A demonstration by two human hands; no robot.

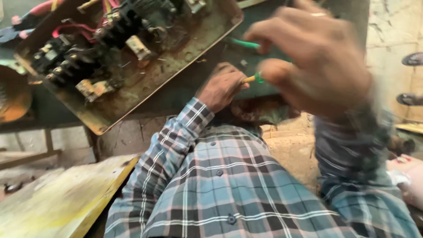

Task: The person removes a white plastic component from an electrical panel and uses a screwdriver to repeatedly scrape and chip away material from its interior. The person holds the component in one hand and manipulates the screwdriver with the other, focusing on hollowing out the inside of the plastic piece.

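My left hand [221,87] is closed low against the dark green bench edge [185,90], its fingers pinching the bare copper end of a green wire [254,78]. My right hand [315,53] is raised close to the camera and blurred; its thumb and fingers grip the same green wire, whose insulated part [245,43] runs out to the left behind the fingers. A ring shows on one right finger. Both arms wear a blue-grey plaid shirt.
A rusty metal base plate [145,83] carrying black contactors, terminals and red wires lies tilted at upper left. A worn yellowish wooden board [61,198] sits at lower left. Rough stone and plaster wall fill the right side, with a pinkish object [407,176] at the right edge.
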